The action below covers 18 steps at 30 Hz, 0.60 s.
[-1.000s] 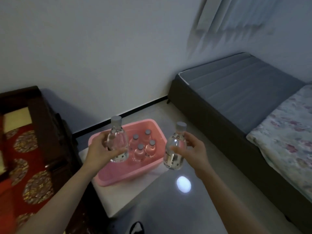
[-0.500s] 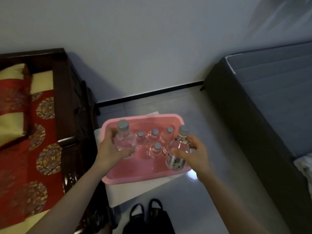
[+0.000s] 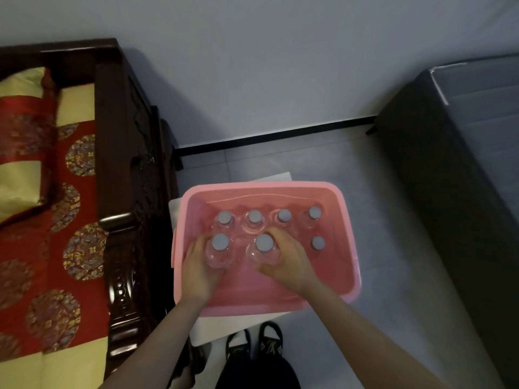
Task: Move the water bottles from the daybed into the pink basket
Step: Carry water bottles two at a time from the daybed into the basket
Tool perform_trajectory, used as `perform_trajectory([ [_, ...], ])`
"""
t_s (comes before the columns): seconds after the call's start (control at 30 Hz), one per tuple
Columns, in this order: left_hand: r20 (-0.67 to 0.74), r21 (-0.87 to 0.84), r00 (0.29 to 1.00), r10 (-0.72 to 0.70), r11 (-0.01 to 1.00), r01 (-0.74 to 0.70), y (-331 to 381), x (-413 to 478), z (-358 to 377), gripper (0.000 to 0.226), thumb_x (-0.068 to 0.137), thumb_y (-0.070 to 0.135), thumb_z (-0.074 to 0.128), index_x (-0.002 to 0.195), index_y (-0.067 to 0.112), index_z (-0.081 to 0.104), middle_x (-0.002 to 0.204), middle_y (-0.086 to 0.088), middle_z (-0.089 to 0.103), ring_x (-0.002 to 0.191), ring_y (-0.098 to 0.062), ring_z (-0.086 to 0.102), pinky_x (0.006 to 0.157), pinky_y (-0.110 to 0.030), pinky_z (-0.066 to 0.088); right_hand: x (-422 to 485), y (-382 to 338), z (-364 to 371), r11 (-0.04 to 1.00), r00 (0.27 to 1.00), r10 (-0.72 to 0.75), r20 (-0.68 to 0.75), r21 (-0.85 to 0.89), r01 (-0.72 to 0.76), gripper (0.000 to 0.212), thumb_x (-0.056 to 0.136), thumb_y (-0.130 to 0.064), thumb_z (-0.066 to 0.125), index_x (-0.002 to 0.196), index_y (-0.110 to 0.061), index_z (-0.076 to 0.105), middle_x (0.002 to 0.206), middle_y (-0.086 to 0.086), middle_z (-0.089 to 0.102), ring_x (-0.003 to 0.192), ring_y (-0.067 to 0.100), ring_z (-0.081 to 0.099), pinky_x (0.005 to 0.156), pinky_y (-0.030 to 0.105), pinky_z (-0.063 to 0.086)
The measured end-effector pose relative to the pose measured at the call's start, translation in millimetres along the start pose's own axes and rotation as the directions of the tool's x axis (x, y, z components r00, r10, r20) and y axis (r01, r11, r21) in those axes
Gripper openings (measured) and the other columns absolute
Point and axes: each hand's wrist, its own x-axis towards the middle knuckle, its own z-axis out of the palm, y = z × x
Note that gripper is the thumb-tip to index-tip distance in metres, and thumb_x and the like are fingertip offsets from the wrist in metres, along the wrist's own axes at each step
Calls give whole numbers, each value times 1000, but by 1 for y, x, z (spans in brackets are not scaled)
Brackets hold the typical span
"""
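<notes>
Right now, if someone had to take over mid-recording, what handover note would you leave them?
Left hand: gripping an upright bottle in the pink basket.
Right hand: gripping another bottle beside it.
Done: five more capped bottles stand in the basket, four in the far row, one at the right.
Left: release both. No bottle shows on the visible part of the daybed; check the rest.

grey bed [image 3: 474, 141], black sandals [image 3: 254, 346] (worn), white stand [image 3: 222, 327]

The daybed [image 3: 56, 192] runs off the left edge; hands [image 3: 199, 265] hide two bottles' [image 3: 220, 252] lower bodies.
</notes>
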Motion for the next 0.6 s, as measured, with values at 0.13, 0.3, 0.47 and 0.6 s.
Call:
perform_trajectory([
  [0.13,-40,-23,998,-54,998,53,-9,10,14,52,61,8,80,107,18,58,106,-3,63,98,-23,60,86,-39,50,9,13,15,992,997,-43,66,-112,50,51,60,-19,79,101,-30,50,103,-15,43,86,5,47,68,19,34],
  [0.3,-26,33,991,-128,991,128,-23,24,27,54,60,3,78,107,18,56,105,-8,65,94,-27,62,79,-24,43,21,17,23,927,995,-92,27,-364,96,48,53,-25,84,95,-24,60,92,-6,64,86,20,59,65,30,40],
  [0.47,26,92,993,-114,990,111,-28,30,34,54,62,1,75,110,16,56,106,-10,65,95,-29,61,78,-19,38,29,24,26,910,994,-76,77,-403,101,42,62,-27,80,100,-21,64,90,-2,70,90,25,59,62,36,47],
  [0.6,82,118,994,-72,991,62,-28,33,36,44,71,8,72,113,17,58,104,-11,69,93,-30,64,78,-27,46,36,23,32,891,994,-72,87,-442,103,41,65,-29,77,104,-22,65,88,1,70,86,28,61,58,34,44],
])
